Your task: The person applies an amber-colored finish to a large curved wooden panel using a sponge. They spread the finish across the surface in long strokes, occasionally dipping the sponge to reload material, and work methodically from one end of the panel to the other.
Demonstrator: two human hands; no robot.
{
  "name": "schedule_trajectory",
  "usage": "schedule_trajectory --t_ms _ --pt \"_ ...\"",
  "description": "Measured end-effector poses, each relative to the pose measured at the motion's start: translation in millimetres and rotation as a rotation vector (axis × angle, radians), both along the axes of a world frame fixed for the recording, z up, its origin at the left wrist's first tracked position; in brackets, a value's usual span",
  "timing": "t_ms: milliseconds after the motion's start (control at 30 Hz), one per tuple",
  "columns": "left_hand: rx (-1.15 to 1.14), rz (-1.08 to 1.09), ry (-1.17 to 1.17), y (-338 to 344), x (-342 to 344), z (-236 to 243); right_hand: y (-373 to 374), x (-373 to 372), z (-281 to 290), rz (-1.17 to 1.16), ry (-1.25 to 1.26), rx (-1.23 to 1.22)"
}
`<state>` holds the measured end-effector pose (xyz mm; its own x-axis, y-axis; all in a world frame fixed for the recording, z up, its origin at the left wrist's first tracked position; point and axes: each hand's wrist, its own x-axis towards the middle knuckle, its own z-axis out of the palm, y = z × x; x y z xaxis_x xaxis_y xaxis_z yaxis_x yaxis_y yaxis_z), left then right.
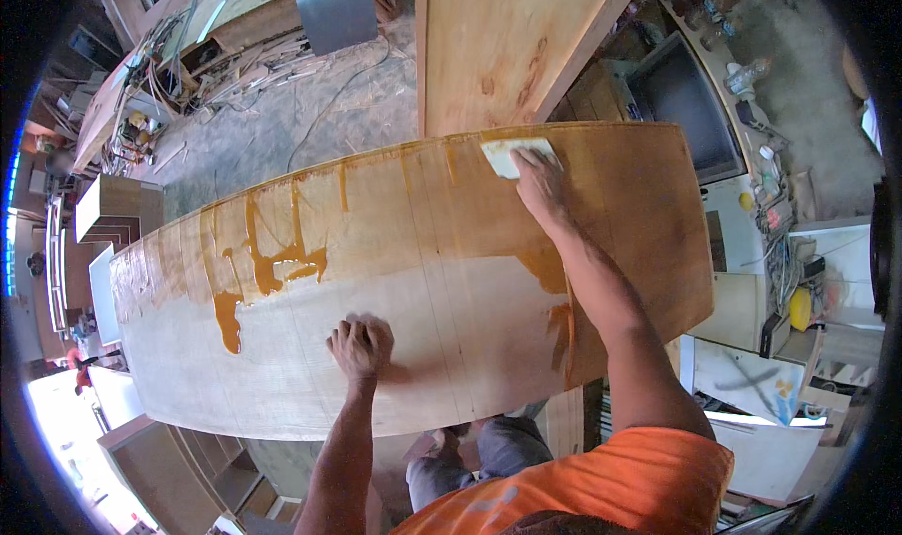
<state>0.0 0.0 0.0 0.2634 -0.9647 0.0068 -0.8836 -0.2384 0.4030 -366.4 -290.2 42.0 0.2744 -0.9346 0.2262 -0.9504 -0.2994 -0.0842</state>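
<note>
A wide, curved wooden panel spans the view, its upper part coated glossy amber, with pools and runs of amber liquid over the left half and a pale lower part. My right hand grips a white flat spreader, pressed on the coated area near the top edge at right. My left hand rests on the pale area below the middle, fingers bent and slightly apart, holding nothing that I can see.
An upright-grained board lies beyond the panel. At upper left are a cluttered bench and scraps on the concrete floor. A dark-screened unit and assorted clutter line the right. Wooden cabinet parts sit at lower left.
</note>
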Motion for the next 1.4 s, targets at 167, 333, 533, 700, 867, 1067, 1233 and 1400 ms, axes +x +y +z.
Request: schedule_trajectory --t_ms 167,333,533,700,867,1067,1233,1400 --pt "-0.001 -0.047 -0.08 -24.3 17.7 16.3 -38.5 2.6 -10.8 -0.029 -0.034 -0.254" --pt "0.006 -0.054 -0.053 -8.3 2.0 4.7 -28.7 -16.1 -2.6 0.003 -0.005 -0.101" --pt "-0.067 -0.062 -0.108 -3.3 10.4 -4.5 -28.3 -28.1 -1.5 -0.035 -0.011 0.061" --pt "0.033 -0.048 -0.161 -6.1 13.7 -0.3 72.1 -43.6 26.9 -0.019 0.01 0.302" --pt "-0.049 -0.063 -0.166 -6.8 12.3 -3.9 222.4 -93.5 11.4 -0.099 -0.075 0.399" --pt "-0.05 -0.048 -0.143 -5.2 4.9 7.9 427.7 -93.5 30.3 -0.227 -0.063 0.465" --pt "-0.051 -0.135 0.149 -7.8 44.1 -21.0 523.0 -62.3 67.2 -0.249 -0.152 0.735" --pt "-0.17 -0.065 0.03 6.6 94.9 -26.5 450.0 -25.5 106.7 -0.403 -0.438 0.521"
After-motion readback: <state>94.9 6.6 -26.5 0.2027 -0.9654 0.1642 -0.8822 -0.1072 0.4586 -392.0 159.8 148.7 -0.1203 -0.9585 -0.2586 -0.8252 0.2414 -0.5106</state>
